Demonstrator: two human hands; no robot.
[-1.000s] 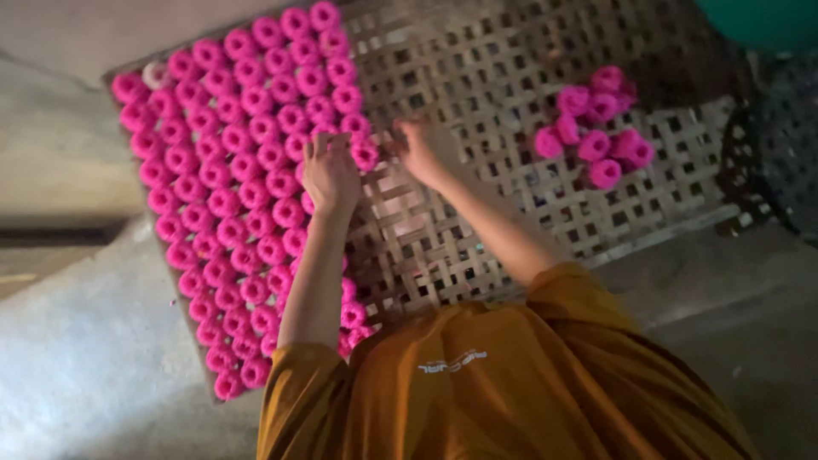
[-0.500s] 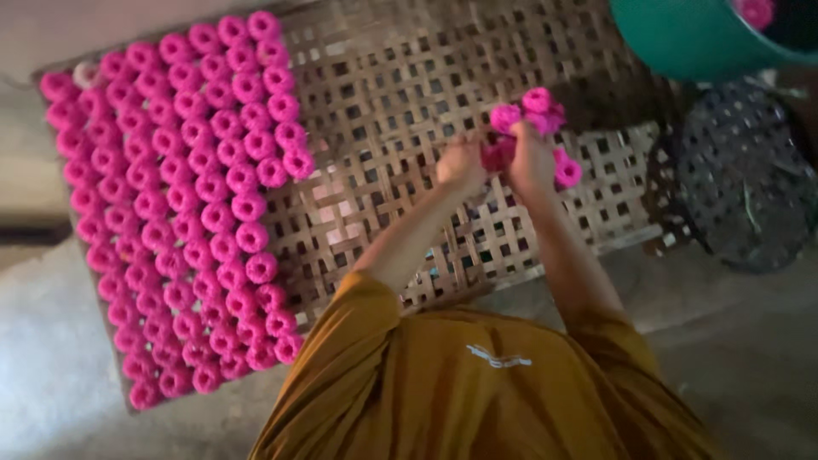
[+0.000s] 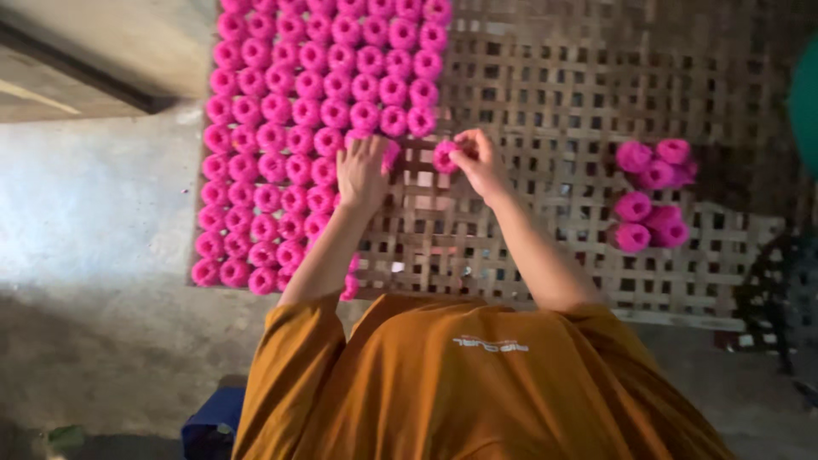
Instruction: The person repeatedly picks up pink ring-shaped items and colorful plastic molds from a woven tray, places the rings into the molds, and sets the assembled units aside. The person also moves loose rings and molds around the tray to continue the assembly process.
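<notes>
Pink cup-shaped pieces are the work in hand. One pink piece [image 3: 445,157] is pinched in the fingertips of the right hand [image 3: 479,162], closed on it just above the woven bamboo tray [image 3: 545,102]. The left hand [image 3: 362,175] lies flat, fingers spread, on the edge of the laid rows [image 3: 315,111], holding nothing that can be seen. The held piece sits at three o'clock of that edge, just beside it. Rows fill the tray's nine o'clock part; its middle stays bare. A small loose pile [image 3: 652,196] waits at three o'clock, well apart.
</notes>
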